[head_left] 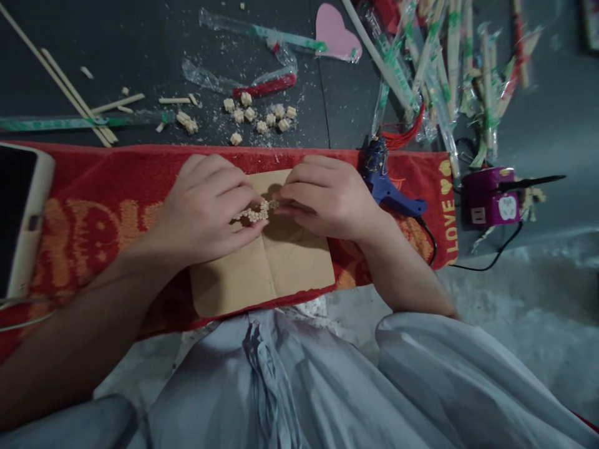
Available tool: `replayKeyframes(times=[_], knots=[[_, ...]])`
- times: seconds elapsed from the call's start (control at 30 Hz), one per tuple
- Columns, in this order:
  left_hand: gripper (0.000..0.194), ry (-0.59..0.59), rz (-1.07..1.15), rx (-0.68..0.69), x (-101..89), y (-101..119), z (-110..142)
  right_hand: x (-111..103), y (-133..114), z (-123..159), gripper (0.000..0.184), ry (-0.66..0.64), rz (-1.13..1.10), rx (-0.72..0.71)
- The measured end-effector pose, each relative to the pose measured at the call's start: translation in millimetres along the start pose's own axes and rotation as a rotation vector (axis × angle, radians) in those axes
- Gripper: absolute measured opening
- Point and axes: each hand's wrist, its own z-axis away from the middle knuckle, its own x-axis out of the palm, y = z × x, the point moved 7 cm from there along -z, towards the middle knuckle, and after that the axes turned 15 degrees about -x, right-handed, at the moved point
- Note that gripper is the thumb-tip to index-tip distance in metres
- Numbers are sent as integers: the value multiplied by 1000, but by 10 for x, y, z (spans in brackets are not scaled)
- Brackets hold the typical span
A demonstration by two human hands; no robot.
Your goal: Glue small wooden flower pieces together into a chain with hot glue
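Note:
My left hand is closed, with thumb and fingers pinching a curved chain of small, pale flower-shaped wooden pieces. From the other side, the fingers of my right hand are pinched together at the chain's right end; a small pale piece shows at their tips. The fingers partly hide the chain. Both hands are over a creased tan board lying on a red towel. Beyond the towel, several loose clusters of short pale stick pieces are scattered among crumbs on the dark table.
A blue glue gun lies right of my right hand, its cord running past a purple box. Plastic-wrapped sticks are heaped at the back right. A pink heart, bare sticks and a phone also lie around.

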Motion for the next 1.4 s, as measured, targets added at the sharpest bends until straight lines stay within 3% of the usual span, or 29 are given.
replayKeyframes(times=[0.17,0.33,0.7,0.87,1.13,1.4], knots=[[19,-165,15,-65,78,-69,-4,64,12,-1,29,-101,-65,31],[19,-153,-19,6,35,-39,17,27,10,-14,26,-136,-120,56],[27,-118,-70,-10,29,-46,36,-27,-45,-54,28,-109,-46,74],[35,-161,-73,-27,45,-57,56,-61,-59,-70,27,-137,-40,89],[18,-144,-96,-26,-60,2,47,-80,-76,-51,22,-186,-20,95],[18,-157,-83,-32,-42,-19,47,-75,-78,-36,22,-193,-47,104]])
